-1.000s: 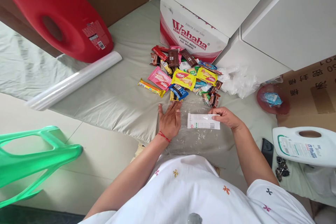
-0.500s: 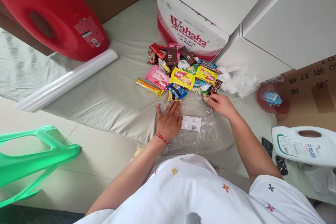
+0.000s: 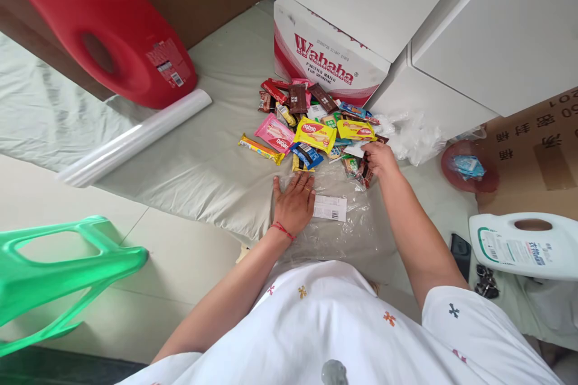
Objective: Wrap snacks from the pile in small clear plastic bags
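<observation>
A pile of wrapped snacks lies on the pale green sheet, with yellow wafer packets (image 3: 316, 134), a pink wafer packet (image 3: 274, 134) and a blue packet (image 3: 306, 155) on its near side. My left hand (image 3: 294, 201) rests flat on the edge of a clear plastic bag (image 3: 341, 240), fingers spread, holding nothing. Under the film shows a white printed label (image 3: 330, 208). At the pile's right side my right hand (image 3: 382, 159) is closed, its fingertips pinching at a white snack packet (image 3: 356, 148). Dark brown packets (image 3: 365, 172) lie just below those fingers, partly hidden.
Behind the pile stands a Wahaha water carton (image 3: 325, 60) under white cabinets. Crumpled clear plastic (image 3: 415, 135) lies right of it. A red jug (image 3: 135, 66) and a plastic film roll (image 3: 139, 135) are at left; a white detergent bottle (image 3: 528, 252) is at right. A green stool (image 3: 67, 258) stands on the floor.
My right hand has moved slightly up and right, off a small packet at the pile's near edge, to a white packet. My left hand stays flat on the bag.
</observation>
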The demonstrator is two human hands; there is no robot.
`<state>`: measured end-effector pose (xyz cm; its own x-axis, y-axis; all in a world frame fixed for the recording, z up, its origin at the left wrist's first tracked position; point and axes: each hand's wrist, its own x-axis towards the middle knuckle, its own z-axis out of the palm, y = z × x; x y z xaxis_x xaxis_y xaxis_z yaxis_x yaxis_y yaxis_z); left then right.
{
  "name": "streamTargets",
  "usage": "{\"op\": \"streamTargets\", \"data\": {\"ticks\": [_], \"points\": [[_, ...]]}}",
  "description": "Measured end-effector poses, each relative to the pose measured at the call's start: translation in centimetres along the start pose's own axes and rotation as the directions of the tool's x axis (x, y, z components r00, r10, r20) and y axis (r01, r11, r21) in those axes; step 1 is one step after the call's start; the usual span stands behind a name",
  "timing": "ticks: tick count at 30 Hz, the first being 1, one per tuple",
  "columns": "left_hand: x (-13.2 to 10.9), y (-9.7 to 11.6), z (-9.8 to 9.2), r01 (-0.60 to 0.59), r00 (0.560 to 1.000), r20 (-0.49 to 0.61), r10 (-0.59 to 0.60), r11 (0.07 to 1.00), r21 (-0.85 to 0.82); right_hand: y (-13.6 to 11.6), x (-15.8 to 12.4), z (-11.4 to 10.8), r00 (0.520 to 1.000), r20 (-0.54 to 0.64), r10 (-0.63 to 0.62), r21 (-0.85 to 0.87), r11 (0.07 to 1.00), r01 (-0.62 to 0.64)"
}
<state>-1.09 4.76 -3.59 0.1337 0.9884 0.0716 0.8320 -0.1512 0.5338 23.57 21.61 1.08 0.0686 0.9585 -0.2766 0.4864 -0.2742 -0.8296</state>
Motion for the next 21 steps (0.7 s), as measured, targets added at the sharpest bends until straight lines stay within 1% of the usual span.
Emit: {"op": "streamTargets", "data": {"ticks": [2, 4, 5, 7, 9, 11, 12, 14, 16, 18, 20, 21], "points": [[0.0, 0.0, 0.0, -0.002, 1.000, 0.001, 0.002, 1.000, -0.004, -0.5, -1.7, -1.9, 0.998, -0.035, 0.048, 0.018, 0.999, -0.047], [0.0, 0.0, 0.0, 0.002, 1.000, -0.006, -0.002, 1.000, -0.013, -0.9, -3.9, -4.0, 0.997, -0.023, 0.077, 0.022, 0.997, -0.076], [0.0, 0.0, 0.0, 0.004, 1.000, -0.012, -0.004, 1.000, -0.019, -1.0, -5.2, -5.0, 0.997, 0.013, 0.073, 0.015, 0.997, -0.073], [-0.1, -0.1, 0.0, 0.007, 1.000, -0.027, -0.008, 0.999, -0.035, -1.2, -7.8, -6.3, 0.990, 0.134, 0.033, -0.004, 0.999, -0.033], [-0.2, -0.1, -0.1, 0.012, 0.999, -0.046, -0.014, 0.998, -0.058, -1.2, -9.9, -6.5, 0.959, 0.283, -0.030, -0.007, 0.999, 0.033], [-0.3, -0.2, -0.2, 0.025, 0.997, -0.072, -0.032, 0.995, -0.093, -1.0, -11.1, -5.5, 0.904, 0.420, -0.083, 0.007, 0.996, 0.088], [-0.4, -0.3, -0.2, 0.033, 0.995, -0.086, -0.044, 0.993, -0.116, -0.9, -11.4, -4.7, 0.866, 0.490, -0.101, 0.014, 0.994, 0.109], [-0.5, -0.5, -0.3, 0.042, 0.992, -0.108, -0.062, 0.984, -0.175, -0.9, -11.3, -2.8, 0.767, 0.631, -0.118, 0.003, 0.989, 0.149], [-0.7, -0.9, -0.3, 0.040, 0.990, -0.124, -0.071, 0.970, -0.241, -1.1, -10.6, -1.0, 0.660, 0.742, -0.122, -0.032, 0.976, 0.215], [-0.8, -1.3, -0.4, 0.040, 0.988, -0.131, -0.080, 0.958, -0.284, -1.4, -9.6, 0.4, 0.579, 0.805, -0.132, -0.069, 0.948, 0.312], [-0.8, -1.5, -0.3, 0.046, 0.988, -0.126, -0.085, 0.958, -0.282, -1.9, -8.5, 1.4, 0.527, 0.837, -0.144, -0.100, 0.908, 0.407], [-0.8, -1.6, -0.3, 0.049, 0.989, -0.119, -0.084, 0.963, -0.266, -2.1, -8.0, 1.8, 0.513, 0.847, -0.144, -0.122, 0.884, 0.450]]}}
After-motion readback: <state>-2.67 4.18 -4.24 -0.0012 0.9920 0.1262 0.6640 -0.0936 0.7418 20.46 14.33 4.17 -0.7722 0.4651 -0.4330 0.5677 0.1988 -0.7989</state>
